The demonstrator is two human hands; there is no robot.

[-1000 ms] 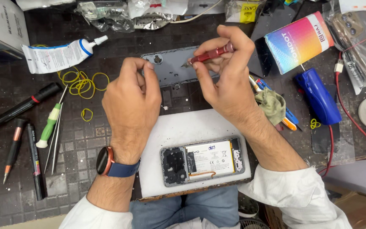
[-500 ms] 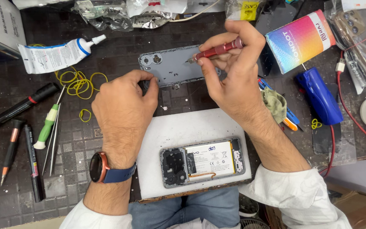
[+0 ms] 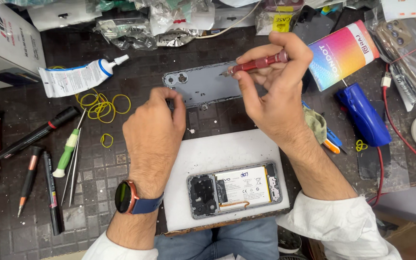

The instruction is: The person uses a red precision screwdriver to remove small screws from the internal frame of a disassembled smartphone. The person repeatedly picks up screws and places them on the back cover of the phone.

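Where the bench edge meets our lap, we see the opened phone (image 3: pixel 235 188) lying flat on a white foam pad (image 3: pixel 217 154), its battery and bare camera bay facing up. No hand touches it.

Just beyond the pad our left hand (image 3: pixel 154 137), with a watch on its wrist, rests knuckles up on the dark mat (image 3: pixel 97 192). Its fingertips curl down onto the near left edge of the grey back cover (image 3: pixel 203 86), by the camera cut-outs; how tightly they press we cannot tell, since the fingers hide the contact.

Our right hand (image 3: pixel 273 103) is raised over the right end of the same cover. Thumb and fingers are closed firmly round a red-handled screwdriver (image 3: pixel 258 62), held nearly level with its tip pointing left, over the cover's upper edge. Whether the tip touches the cover we cannot tell.

To the left lie yellow rubber bands (image 3: pixel 103 103), a green-handled tool (image 3: pixel 67 153), tweezers and several pens. Beyond the bands sits a white glue tube (image 3: pixel 80 77) with a blue collar. To the right lie a blue cylindrical tool (image 3: pixel 362 115) and a red wire (image 3: pixel 400 139), and farther back a colourful box (image 3: pixel 343 53) and crumpled plastic bags (image 3: pixel 160 24).
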